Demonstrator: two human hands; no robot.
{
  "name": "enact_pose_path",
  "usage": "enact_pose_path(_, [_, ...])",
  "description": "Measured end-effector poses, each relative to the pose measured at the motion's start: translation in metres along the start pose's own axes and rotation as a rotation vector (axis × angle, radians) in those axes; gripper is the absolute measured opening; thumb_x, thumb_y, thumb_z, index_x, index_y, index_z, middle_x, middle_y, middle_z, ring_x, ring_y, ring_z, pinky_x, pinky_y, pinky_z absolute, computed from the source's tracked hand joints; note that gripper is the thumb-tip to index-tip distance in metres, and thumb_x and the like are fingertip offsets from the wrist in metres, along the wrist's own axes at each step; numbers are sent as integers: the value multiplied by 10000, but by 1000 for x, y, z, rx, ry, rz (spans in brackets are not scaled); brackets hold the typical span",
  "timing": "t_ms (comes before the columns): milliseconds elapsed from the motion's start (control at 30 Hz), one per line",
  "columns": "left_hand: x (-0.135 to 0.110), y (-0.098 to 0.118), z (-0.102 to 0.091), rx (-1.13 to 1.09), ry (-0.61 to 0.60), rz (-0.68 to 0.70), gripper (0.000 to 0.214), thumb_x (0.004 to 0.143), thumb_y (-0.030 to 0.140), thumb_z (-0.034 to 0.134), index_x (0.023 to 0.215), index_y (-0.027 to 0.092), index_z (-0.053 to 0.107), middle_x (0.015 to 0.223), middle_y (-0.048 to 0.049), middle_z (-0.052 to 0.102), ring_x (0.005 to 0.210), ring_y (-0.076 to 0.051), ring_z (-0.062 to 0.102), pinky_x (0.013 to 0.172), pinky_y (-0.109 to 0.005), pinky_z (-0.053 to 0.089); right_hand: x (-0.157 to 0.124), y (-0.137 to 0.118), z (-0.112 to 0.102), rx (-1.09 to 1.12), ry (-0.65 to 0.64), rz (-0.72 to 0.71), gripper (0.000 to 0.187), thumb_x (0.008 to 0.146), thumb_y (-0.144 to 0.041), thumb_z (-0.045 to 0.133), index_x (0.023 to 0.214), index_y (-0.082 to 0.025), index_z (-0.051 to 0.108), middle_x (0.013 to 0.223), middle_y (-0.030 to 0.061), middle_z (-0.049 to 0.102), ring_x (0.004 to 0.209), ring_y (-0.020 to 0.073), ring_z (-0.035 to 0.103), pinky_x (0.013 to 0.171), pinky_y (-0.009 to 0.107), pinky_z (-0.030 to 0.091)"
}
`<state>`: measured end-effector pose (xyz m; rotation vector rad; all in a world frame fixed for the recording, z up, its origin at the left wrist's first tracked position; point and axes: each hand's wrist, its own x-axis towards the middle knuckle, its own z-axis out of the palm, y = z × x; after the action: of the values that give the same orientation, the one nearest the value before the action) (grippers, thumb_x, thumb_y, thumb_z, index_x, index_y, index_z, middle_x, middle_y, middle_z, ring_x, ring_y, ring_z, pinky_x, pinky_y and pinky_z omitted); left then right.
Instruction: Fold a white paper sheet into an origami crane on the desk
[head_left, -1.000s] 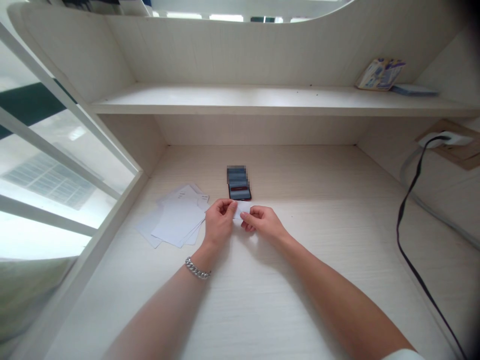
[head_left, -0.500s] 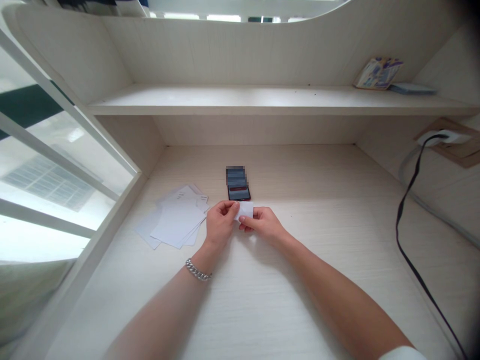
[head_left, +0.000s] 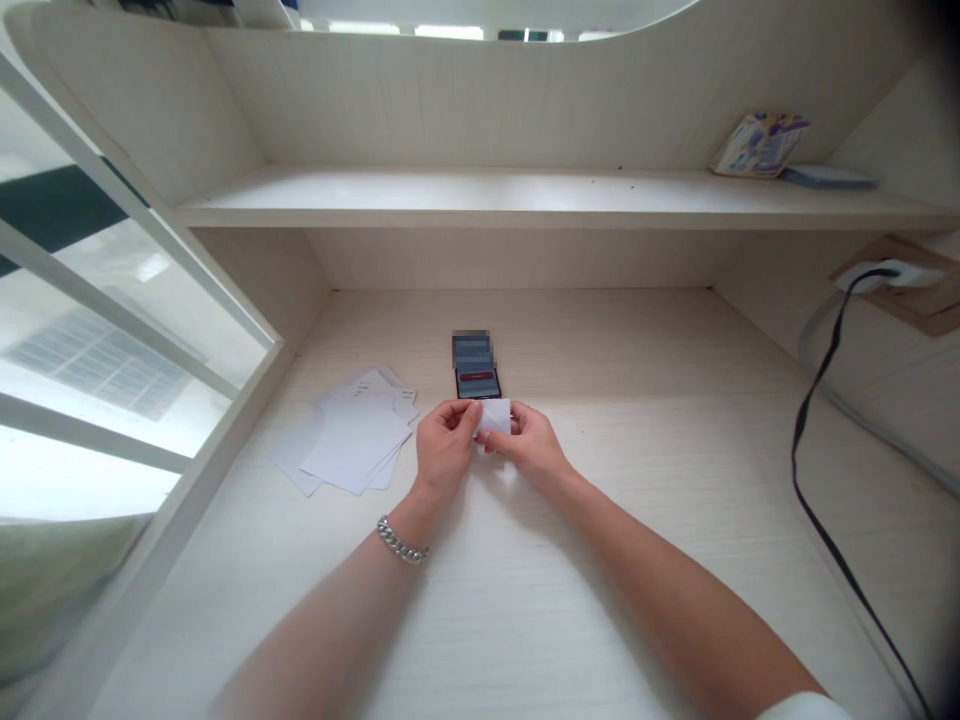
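Both of my hands meet over the middle of a pale wooden desk (head_left: 600, 560), pinching one small folded piece of white paper (head_left: 495, 414) between them. My left hand (head_left: 444, 448), with a silver chain bracelet on the wrist, grips the paper's left edge with thumb and fingers. My right hand (head_left: 527, 444) holds its right side, fingers curled. Just beyond the paper lies a dark phone (head_left: 475, 368) with its screen lit. To the left of my left hand lies a loose stack of white paper sheets (head_left: 352, 440), fanned out flat.
A black cable (head_left: 817, 400) runs from a wall plug at the right down along the desk's right side. On the shelf above (head_left: 525, 195), a colourful booklet (head_left: 759, 146) leans at the far right. A window frame (head_left: 135, 330) bounds the left.
The paper stands a little higher between my fingertips and shows more of its face. Both hands have drawn slightly closer together and toward the phone.
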<state>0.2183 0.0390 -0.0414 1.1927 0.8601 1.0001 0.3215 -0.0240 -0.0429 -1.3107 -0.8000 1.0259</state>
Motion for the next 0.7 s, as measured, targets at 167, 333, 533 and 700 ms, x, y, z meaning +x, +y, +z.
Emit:
enact_pose_path(167, [0,-1,0,27,34,2,302,670,368,680,823,108,658,747,-58,668,644,-130,585,582,-233,464,-2,-2,2,50,18,-24,464,582,-288,740,979,-171,531,772,38,670,674,168,635,618,279,501])
enact_pose_path(333, [-1,0,0,22,23,-10,274,675,352,680,809,115,654,725,-52,660,605,-118,566,534,-222,457,-4,-2,3,39,5,-56,403,610,-296,726,953,-159,565,731,35,659,634,160,626,589,266,495])
enact_pose_path(533, [-1,-4,0,-13,7,-36,287,690,380,659,816,124,632,674,-33,635,517,-113,541,460,-232,445,-2,-2,5,60,-6,-9,399,607,-306,735,931,-167,548,696,17,645,588,150,612,578,278,504])
enact_pose_path(700, [-2,-3,0,-25,3,-34,276,693,371,657,816,126,627,696,-40,644,531,-119,556,458,-228,445,-4,-1,8,46,8,-2,404,630,-292,709,967,-173,519,690,11,640,594,148,616,556,264,501])
